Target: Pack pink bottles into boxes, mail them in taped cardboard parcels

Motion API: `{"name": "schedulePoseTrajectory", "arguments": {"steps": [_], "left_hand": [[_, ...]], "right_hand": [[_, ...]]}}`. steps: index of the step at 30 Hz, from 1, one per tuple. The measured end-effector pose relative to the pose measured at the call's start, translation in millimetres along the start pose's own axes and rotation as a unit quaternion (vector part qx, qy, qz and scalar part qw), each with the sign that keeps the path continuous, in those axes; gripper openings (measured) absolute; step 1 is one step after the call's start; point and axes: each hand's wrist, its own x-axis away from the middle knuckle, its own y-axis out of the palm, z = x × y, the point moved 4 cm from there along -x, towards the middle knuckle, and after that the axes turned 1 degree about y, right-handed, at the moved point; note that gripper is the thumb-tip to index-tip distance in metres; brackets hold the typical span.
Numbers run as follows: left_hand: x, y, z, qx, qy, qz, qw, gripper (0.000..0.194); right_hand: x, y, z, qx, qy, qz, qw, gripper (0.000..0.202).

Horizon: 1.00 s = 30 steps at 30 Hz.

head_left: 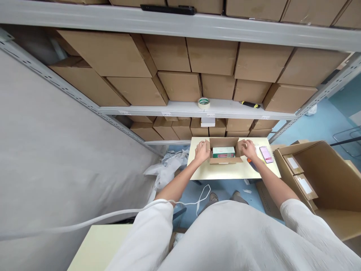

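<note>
An open cardboard box (225, 161) stands on a pale yellow table (214, 173), its side flaps raised. Inside it lies a green and white carton (223, 151) with pink on its front. At the box's left side, my left hand (202, 151) has its fingers closed on the left flap. My right hand (248, 149) is at the opposite side, fingers bent and closed on the right flap. Just right of my right hand lies a phone (266, 154) with a lit pink screen. An orange and blue object (253, 164) is partly hidden under my right forearm.
Shelves (180, 109) full of cardboard boxes rise behind the table, holding a tape roll (204, 103) and a yellow-black cutter (249, 104). A large open carton (332, 173) with smaller boxes stands at right. A white cable (126, 211) crosses my left arm; plastic bags (169, 167) lie left.
</note>
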Motion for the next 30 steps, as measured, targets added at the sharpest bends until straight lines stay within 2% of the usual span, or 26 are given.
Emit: {"name": "schedulePoseTrajectory", "arguments": {"steps": [3, 7, 11, 16, 19, 21, 23, 26, 30], "left_hand": [[0.3, 5.5, -2.9, 0.04, 0.004, -0.011, 0.999, 0.065], [4.7, 13.2, 5.3, 0.117, 0.073, -0.022, 0.99, 0.071], [7.8, 22.1, 9.1, 0.071, 0.121, -0.106, 0.984, 0.077], [6.8, 27.1, -5.2, -0.024, 0.135, -0.211, 0.968, 0.103], [5.8, 26.3, -11.8, -0.026, 0.154, -0.246, 0.957, 0.115], [5.5, 24.9, -14.4, -0.02, 0.163, -0.258, 0.952, 0.118], [5.4, 23.4, -17.1, -0.008, 0.161, -0.263, 0.951, 0.114], [5.3, 22.5, -21.8, 0.043, 0.131, -0.254, 0.957, 0.096], [2.2, 23.6, -23.1, 0.107, 0.082, -0.168, 0.976, 0.069]], "right_hand": [[0.9, 4.3, 2.1, -0.075, 0.01, -0.018, 0.997, 0.05], [1.4, 14.8, -10.5, -0.128, -0.029, -0.067, 0.989, 0.044], [-1.9, 26.2, -16.4, -0.129, -0.027, -0.109, 0.985, 0.044], [-13.1, 31.4, -8.6, -0.14, 0.02, -0.139, 0.98, 0.076], [-22.3, 31.1, -7.4, -0.142, 0.055, -0.15, 0.977, 0.094], [-27.6, 31.5, -9.7, -0.146, 0.075, -0.169, 0.972, 0.098], [-31.8, 32.2, -13.4, -0.153, 0.087, -0.191, 0.966, 0.097], [-36.5, 31.8, -16.5, -0.158, 0.102, -0.201, 0.961, 0.085], [-41.1, 30.2, -13.2, -0.131, 0.079, -0.18, 0.972, 0.056]]}}
